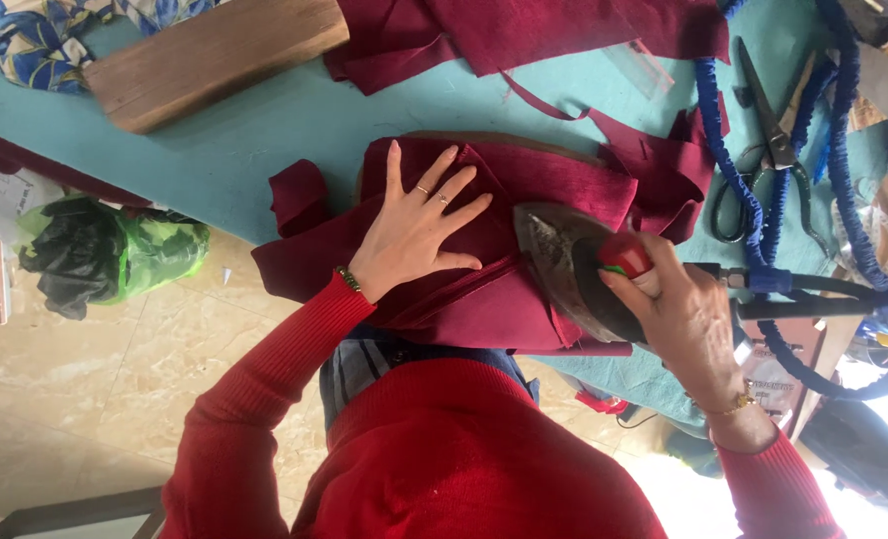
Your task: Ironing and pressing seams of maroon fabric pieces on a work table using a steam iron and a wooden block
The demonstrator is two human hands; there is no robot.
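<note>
Left hand [419, 225] was laid flat, fingers spread, on the maroon cloth [484, 289] at the near desk [264, 130] edge; nothing was gripped. Right hand's [678, 309] grip was closed on the iron [574, 269] handle, soleplate pressed on the cloth just beside the left fingertips. The blue-sleeved cord [763, 200] was looped close on the right, crowding that side. Scissors [773, 150] were seen beyond the cord. More maroon pieces [524, 30] and a wooden block [215, 55] were found at the far edge. Bare teal surface was left open between block and cloth. A green bag [115, 255] was seen on the floor, left.
</note>
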